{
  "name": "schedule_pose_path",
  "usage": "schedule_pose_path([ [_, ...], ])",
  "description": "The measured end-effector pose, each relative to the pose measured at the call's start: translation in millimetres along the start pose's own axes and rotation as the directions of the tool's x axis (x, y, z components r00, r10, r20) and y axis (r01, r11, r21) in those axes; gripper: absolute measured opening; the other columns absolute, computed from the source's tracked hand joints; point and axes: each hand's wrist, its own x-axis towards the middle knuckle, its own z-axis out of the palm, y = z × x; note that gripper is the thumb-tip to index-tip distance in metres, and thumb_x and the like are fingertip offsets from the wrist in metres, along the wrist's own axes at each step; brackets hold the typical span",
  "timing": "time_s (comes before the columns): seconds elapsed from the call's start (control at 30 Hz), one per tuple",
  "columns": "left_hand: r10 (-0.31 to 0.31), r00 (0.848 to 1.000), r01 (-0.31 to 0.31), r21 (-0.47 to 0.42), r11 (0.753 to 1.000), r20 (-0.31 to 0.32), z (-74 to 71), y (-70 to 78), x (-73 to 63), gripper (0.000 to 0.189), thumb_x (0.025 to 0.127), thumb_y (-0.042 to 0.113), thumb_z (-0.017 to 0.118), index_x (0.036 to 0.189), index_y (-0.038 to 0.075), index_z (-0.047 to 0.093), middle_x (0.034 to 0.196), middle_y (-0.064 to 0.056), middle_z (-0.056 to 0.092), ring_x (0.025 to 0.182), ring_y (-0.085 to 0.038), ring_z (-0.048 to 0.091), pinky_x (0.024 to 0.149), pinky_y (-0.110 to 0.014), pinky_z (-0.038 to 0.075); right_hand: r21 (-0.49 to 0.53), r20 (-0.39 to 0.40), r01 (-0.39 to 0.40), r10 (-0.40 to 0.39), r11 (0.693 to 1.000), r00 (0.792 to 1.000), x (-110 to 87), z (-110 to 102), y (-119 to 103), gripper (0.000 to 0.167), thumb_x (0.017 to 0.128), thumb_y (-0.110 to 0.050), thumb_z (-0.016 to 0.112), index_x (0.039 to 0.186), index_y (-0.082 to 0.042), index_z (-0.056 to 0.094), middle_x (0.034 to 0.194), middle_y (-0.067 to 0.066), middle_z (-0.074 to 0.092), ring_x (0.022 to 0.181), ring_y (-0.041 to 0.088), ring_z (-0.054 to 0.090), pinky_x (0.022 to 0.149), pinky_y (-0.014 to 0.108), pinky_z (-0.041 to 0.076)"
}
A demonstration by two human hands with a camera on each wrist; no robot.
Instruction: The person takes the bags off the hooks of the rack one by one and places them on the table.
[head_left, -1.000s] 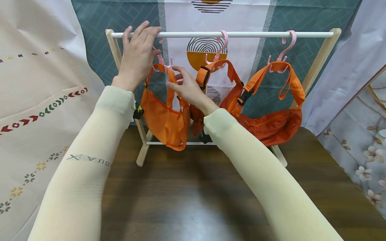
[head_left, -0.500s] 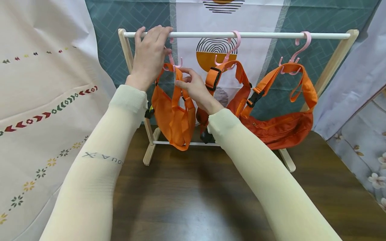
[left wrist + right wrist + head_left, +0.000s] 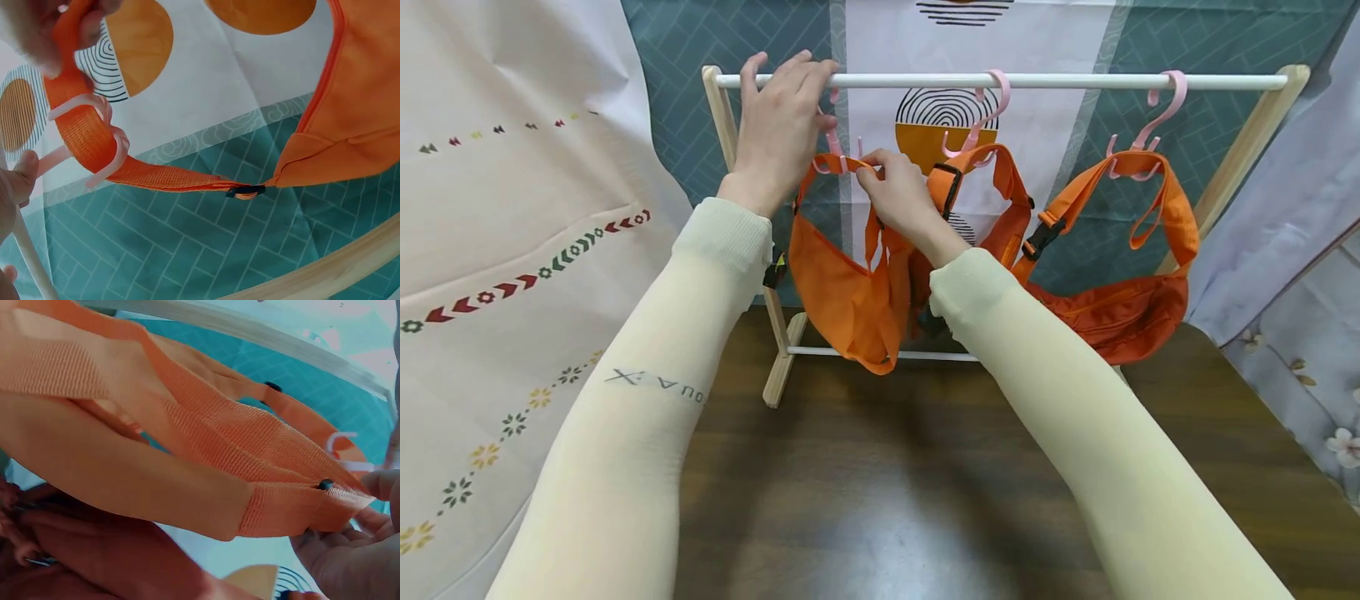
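Note:
An orange bag (image 3: 831,275) hangs from a pink hook hanger (image 3: 833,143) at the left of the rack. My left hand (image 3: 782,125) lies over the white rail (image 3: 917,81), its thumb against the hanger's stem. In the left wrist view the webbing strap (image 3: 94,144) loops through the hanger's prongs (image 3: 115,150). My right hand (image 3: 898,187) pinches the strap just right of those prongs. Seen from the right wrist, thumb and fingers (image 3: 337,556) grip the folded webbing (image 3: 281,509), near a small black slider (image 3: 325,485).
Two more pink hangers hold a middle orange-red bag (image 3: 1011,221) and a right red-orange bag (image 3: 1120,312). Wooden posts (image 3: 1255,142) carry the rail. Below is a brown wooden tabletop (image 3: 850,483); patterned cloths hang behind and at the sides.
My right hand has risen toward the left hanger, drawing the strap up and right. The left hand stays on the rail. The whole view has shifted, moving the rack rightward in frame.

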Motion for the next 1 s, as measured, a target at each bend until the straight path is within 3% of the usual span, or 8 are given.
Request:
schedule_pose_path([
  [0.1, 0.0, 1.0, 0.0, 0.007, 1.0, 0.014, -2.2, 3.4, 3.5, 0.05, 0.104, 0.023, 0.065, 0.152, 0.013, 0.053, 0.15, -0.007, 0.059, 0.152, -0.019, 0.036, 0.127, -0.044, 0.004, 0.084, -0.002, -0.015, 0.015, 0.996, 1.0, 2.5, -9.7, -7.5, 0.031, 0.11, -0.021, 0.051, 0.135, -0.009, 0.064, 0.085, 0.004, 0.061, 0.063, 0.015, 0.047, 0.06, 0.024, 0.042],
  [0.17, 0.007, 1.0, -0.007, 0.014, 1.0, 0.019, -2.7, 5.5, 5.6, 0.049, 0.104, 0.023, 0.065, 0.151, 0.012, 0.054, 0.149, -0.007, 0.059, 0.152, -0.019, 0.037, 0.127, -0.044, 0.004, 0.208, 0.0, -0.012, 0.013, 0.978, 1.0, 2.9, -14.3, -12.2, 0.03, 0.11, -0.019, 0.052, 0.136, -0.007, 0.062, 0.092, 0.008, 0.067, 0.063, 0.017, 0.052, 0.059, 0.025, 0.044],
  [0.23, 0.012, 1.0, -0.013, 0.021, 1.0, 0.026, -2.9, 7.1, 7.5, 0.049, 0.104, 0.024, 0.064, 0.151, 0.012, 0.054, 0.15, -0.007, 0.059, 0.152, -0.02, 0.037, 0.127, -0.045, 0.004, 0.358, 0.004, -0.006, 0.004, 0.934, 1.0, 2.4, -17.2, -15.7, 0.03, 0.11, -0.017, 0.053, 0.136, -0.005, 0.059, 0.1, 0.012, 0.07, 0.065, 0.02, 0.058, 0.059, 0.024, 0.048],
  [0.33, 0.012, 0.999, -0.013, 0.036, 0.999, 0.038, -2.8, 8.4, 9.1, 0.048, 0.105, 0.02, 0.063, 0.152, 0.011, 0.053, 0.151, -0.007, 0.058, 0.151, -0.021, 0.038, 0.127, -0.046, 0.005, 0.551, 0.038, -0.012, -0.011, 0.835, 0.999, 0.6, -18.5, -18.6, 0.029, 0.109, -0.014, 0.055, 0.136, -0.004, 0.058, 0.113, 0.019, 0.07, 0.074, 0.026, 0.067, 0.063, 0.027, 0.055],
  [0.43, 0.005, 0.999, -0.007, 0.041, 0.999, 0.044, -2.7, 8.9, 9.5, 0.048, 0.105, 0.018, 0.063, 0.151, 0.011, 0.053, 0.151, -0.008, 0.057, 0.151, -0.021, 0.039, 0.127, -0.046, 0.005, 0.629, 0.077, -0.03, -0.023, 0.777, 0.997, -1.4, -17.6, -19.2, 0.028, 0.109, -0.014, 0.056, 0.136, -0.005, 0.059, 0.12, 0.023, 0.068, 0.08, 0.028, 0.069, 0.067, 0.031, 0.058],
  [0.57, 0.002, 0.999, -0.004, 0.04, 0.999, 0.042, -3.2, 9.0, 9.9, 0.049, 0.104, 0.02, 0.066, 0.15, 0.01, 0.054, 0.15, -0.008, 0.059, 0.15, -0.022, 0.04, 0.127, -0.046, 0.005, 0.632, 0.104, -0.043, -0.03, 0.774, 0.994, -4.1, -16.7, -18.0, 0.031, 0.109, -0.015, 0.055, 0.137, -0.004, 0.057, 0.124, 0.026, 0.067, 0.082, 0.027, 0.07, 0.068, 0.032, 0.058],
  [0.77, -0.01, 0.998, 0.008, 0.04, 0.999, 0.062, -5.4, 8.4, 7.4, 0.054, 0.105, 0.023, 0.063, 0.156, 0.012, 0.048, 0.155, -0.007, 0.054, 0.154, -0.021, 0.033, 0.127, -0.047, 0.002, 0.597, 0.161, -0.065, -0.039, 0.8, 0.986, -9.2, -16.7, -17.6, 0.034, 0.109, -0.017, 0.056, 0.141, -0.005, 0.057, 0.126, 0.024, 0.067, 0.087, 0.03, 0.07, 0.07, 0.033, 0.059],
  [1.0, -0.037, 0.994, 0.035, 0.022, 0.999, 0.1, -6.4, 1.8, -13.7, 0.065, 0.111, 0.038, 0.046, 0.168, 0.021, 0.019, 0.172, -0.006, 0.023, 0.16, -0.02, 0.013, 0.127, -0.051, -0.003, 0.579, 0.191, -0.059, -0.065, 0.813, 0.979, -16.8, -15.9, -18.3, 0.032, 0.11, -0.016, 0.054, 0.139, -0.006, 0.059, 0.127, 0.018, 0.068, 0.085, 0.029, 0.071, 0.071, 0.034, 0.059],
])
